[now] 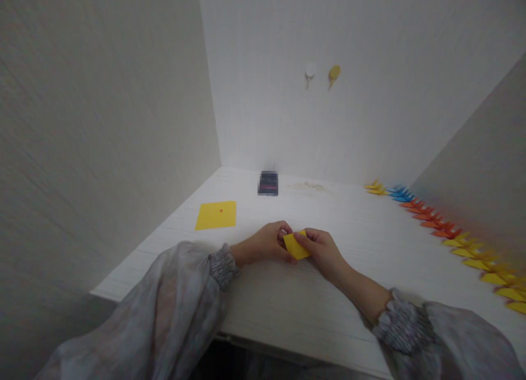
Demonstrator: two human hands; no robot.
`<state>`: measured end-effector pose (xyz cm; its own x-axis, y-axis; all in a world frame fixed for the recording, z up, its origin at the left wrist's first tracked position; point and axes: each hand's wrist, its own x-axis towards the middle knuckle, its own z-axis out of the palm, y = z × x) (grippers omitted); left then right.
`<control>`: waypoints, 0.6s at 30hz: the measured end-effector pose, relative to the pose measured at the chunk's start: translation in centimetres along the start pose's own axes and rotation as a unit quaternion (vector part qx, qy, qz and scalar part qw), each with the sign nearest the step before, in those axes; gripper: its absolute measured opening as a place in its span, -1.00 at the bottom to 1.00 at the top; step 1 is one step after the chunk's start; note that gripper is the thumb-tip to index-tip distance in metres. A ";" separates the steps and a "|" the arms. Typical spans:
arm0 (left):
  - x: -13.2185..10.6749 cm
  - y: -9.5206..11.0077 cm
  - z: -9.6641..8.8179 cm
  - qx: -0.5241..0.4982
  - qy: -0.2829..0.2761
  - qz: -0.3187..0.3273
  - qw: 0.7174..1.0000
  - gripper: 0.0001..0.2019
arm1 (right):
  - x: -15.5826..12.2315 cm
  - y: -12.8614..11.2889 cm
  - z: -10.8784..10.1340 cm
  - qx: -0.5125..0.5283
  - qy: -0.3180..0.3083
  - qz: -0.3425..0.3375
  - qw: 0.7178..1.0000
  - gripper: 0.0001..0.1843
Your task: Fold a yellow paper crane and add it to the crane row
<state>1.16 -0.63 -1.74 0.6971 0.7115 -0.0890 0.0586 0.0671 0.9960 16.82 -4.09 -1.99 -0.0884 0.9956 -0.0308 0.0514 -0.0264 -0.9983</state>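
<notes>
A small folded piece of yellow paper [296, 247] is held above the front middle of the white table. My right hand [322, 249] pinches its right side, with the thumb lying on top. At its left edge, my left hand [271, 241] curls its fingers around the paper, the fingertips partly hidden behind it. To the left lies a flat yellow sheet [216, 216] with a small red spot on it.
Folded paper cranes in yellow, blue and orange [435, 222] line the table's right side. A dark pixelated object [268, 183] stands by the back wall. Two round hooks [334, 72] hang on that wall. The white table [263, 303] has its front edge near me.
</notes>
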 end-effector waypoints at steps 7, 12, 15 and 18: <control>-0.2 0.8 0.3 -0.054 -0.035 -0.006 0.998 -0.49 | 0.7 0.5 -0.7 0.033 0.007 -0.005 0.999 -0.72; 0.1 0.7 0.2 -0.055 0.063 -0.007 0.996 -0.69 | 0.8 0.9 -0.8 -0.012 -0.029 -0.014 0.999 -0.72; 0.3 0.7 0.0 -0.070 0.087 -0.010 0.994 -0.73 | 0.8 0.8 -0.7 -0.001 -0.034 -0.017 0.999 -0.74; 0.4 0.8 -0.2 -0.087 0.126 -0.022 0.988 -0.79 | 0.7 0.5 -0.7 0.044 -0.042 -0.024 0.998 -0.78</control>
<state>1.34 -0.12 -0.94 0.4959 0.8549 -0.1525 -0.0534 0.2053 0.9772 17.45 -3.31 -2.47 -0.1724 0.9849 0.0171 -0.0412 0.0101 -0.9991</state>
